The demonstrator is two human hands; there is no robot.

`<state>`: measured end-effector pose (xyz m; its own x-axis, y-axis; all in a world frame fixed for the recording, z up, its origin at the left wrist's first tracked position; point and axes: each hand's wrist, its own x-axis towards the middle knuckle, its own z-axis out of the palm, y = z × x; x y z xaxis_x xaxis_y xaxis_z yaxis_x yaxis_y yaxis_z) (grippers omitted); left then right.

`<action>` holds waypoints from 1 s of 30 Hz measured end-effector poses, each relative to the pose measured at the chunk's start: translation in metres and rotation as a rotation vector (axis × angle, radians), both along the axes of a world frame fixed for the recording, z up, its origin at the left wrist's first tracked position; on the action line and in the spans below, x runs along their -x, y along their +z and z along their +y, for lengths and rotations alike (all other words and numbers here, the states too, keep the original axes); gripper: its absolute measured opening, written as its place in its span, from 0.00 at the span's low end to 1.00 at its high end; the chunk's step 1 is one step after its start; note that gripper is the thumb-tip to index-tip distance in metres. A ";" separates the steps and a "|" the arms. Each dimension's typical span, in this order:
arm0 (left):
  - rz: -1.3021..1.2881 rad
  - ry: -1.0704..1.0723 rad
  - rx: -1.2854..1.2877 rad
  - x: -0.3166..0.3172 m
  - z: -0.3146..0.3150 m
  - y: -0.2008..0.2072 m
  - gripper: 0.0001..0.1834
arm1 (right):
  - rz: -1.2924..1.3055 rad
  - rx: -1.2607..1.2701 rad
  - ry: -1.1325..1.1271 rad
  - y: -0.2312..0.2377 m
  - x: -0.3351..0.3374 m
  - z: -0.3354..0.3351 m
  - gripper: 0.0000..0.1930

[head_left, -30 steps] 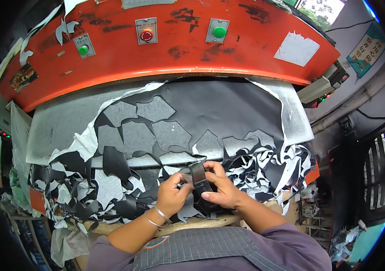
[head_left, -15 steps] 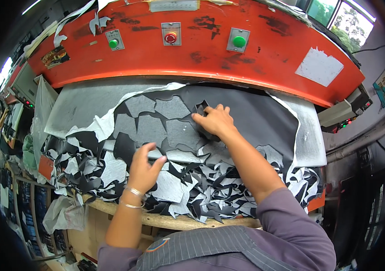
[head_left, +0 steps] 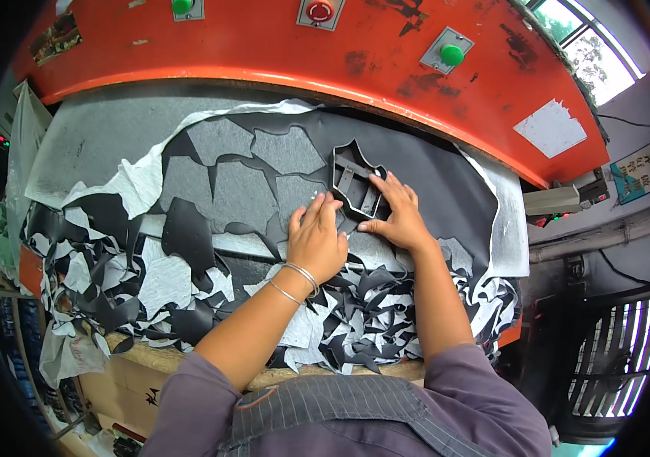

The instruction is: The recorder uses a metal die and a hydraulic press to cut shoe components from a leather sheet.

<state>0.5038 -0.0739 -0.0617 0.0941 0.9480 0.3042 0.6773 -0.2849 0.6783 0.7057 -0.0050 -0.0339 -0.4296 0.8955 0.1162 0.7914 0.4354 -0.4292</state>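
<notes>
A dark metal cutting die, an open outline with crossbars inside, lies on the black sheet material. My right hand grips its right side, fingers over the wall and thumb by the lower edge. Just left of the die, my left hand rests with fingers stretched out on the sheet, fingertips close to the die's lower left wall. Whether they touch it I cannot tell. Grey-backed cut pieces lie in rows to the left, with narrow dark gaps between them.
Black and white offcuts pile along the near edge, above a wooden rail. A red machine beam spans the far side, carrying green buttons and a red button. A pale board shows beneath the sheet.
My left hand has moved right and forward onto the sheet beside the die. The right hand has shifted to the die's right side, and the die's open frame now shows. The view has turned.
</notes>
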 end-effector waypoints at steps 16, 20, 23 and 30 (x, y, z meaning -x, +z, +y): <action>-0.016 0.048 -0.026 -0.002 0.006 -0.001 0.28 | -0.025 0.084 0.151 0.009 -0.013 0.030 0.40; -0.031 0.072 -0.071 -0.002 0.003 -0.007 0.28 | -0.007 -0.213 0.294 0.043 0.015 0.052 0.27; -0.147 0.107 -0.133 -0.005 0.006 -0.002 0.25 | -0.346 -0.357 0.710 0.066 0.059 0.076 0.22; -0.346 0.208 -0.222 0.004 -0.003 -0.016 0.22 | -0.452 -0.379 0.636 0.065 0.062 0.099 0.05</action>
<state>0.4998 -0.0769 -0.0777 -0.2347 0.8440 0.4823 0.4796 -0.3310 0.8127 0.6434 0.0943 0.0309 -0.9127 0.4048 0.0553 0.4086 0.9033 0.1307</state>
